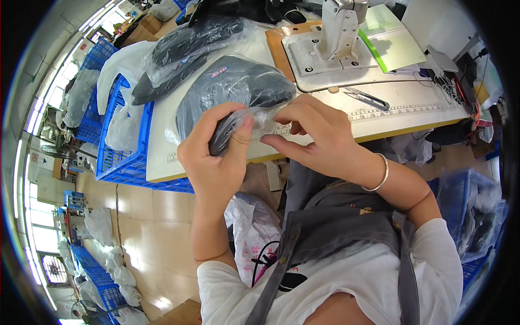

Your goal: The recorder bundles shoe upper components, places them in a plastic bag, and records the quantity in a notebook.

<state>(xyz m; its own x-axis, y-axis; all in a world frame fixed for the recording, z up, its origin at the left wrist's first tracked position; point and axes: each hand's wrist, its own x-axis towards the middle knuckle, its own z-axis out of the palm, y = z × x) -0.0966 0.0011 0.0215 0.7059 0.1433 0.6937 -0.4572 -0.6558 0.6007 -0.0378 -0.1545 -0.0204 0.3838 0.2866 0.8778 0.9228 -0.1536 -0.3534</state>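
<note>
A clear plastic bag with dark grey, soft-looking contents [238,81] lies on the white worktable near its front edge. My left hand [214,151] is closed on the bag's gathered near end, pinching the crumpled plastic between thumb and fingers. Close beside that end is my right hand [325,130]. Its bent fingers reach the plastic's edge, while the thumb stands apart from them and nothing shows in its grasp. What exactly is inside the bag cannot be made out.
Behind it lies another bagged dark item [197,43]. A sewing machine [341,38] stands at the back, with a green-edged booklet [392,43] to its right. A utility knife [368,99] rests by the ruler strip. A blue crate [127,168] adjoins the table's left side.
</note>
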